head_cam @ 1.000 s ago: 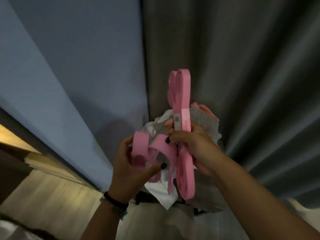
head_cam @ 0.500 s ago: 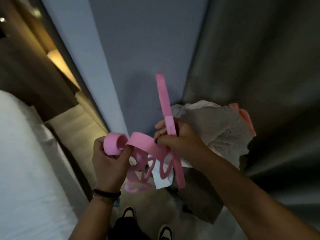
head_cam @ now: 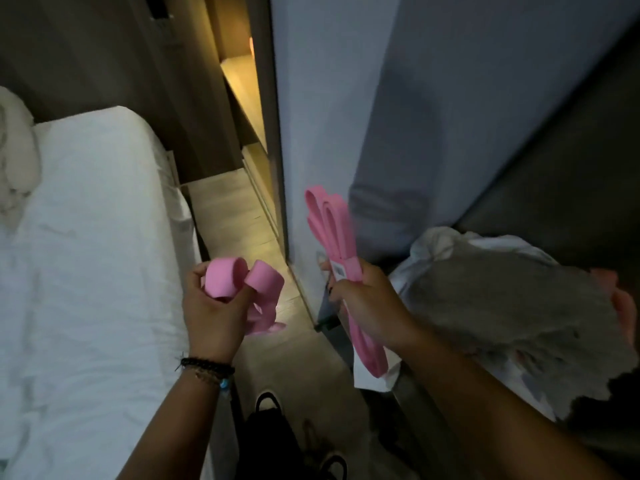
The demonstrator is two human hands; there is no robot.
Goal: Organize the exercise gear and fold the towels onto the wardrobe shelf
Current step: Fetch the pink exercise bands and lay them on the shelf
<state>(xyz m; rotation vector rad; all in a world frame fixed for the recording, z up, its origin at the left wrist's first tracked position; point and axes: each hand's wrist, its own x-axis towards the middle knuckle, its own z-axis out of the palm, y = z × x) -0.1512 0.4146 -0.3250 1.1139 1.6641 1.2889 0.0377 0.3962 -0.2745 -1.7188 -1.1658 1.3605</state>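
We are holding two bunches of pink exercise bands apart in front of us, standing in the narrow gap between the bed (head_cam: 86, 237) and the wardrobe door (head_cam: 329, 116). Our left hand (head_cam: 214, 306) is gripping the wide loop bands (head_cam: 242, 275), its fingers curled round the coils while loose loops are dangling below the palm. Our right hand (head_cam: 363, 299) is clamping its fingers round the middle of the long band bundle (head_cam: 332, 237), which is sticking up past the knuckles and hanging down beneath the wrist. The grey towel (head_cam: 502, 299) is lying crumpled on a surface just beside our right forearm, not yet folded, with something pink (head_cam: 623, 306) at its far edge that we cannot identify. We judge that we are sorting the gear by type. To do it well, we should be keeping the two bunches well apart so the loops are not tangling, gathering the dangling ends into the left palm, and keeping the long bundle pinched at its labelled middle so the strands are staying aligned before going to the shelf, which is probably in the lit opening (head_cam: 242, 98) behind the door.
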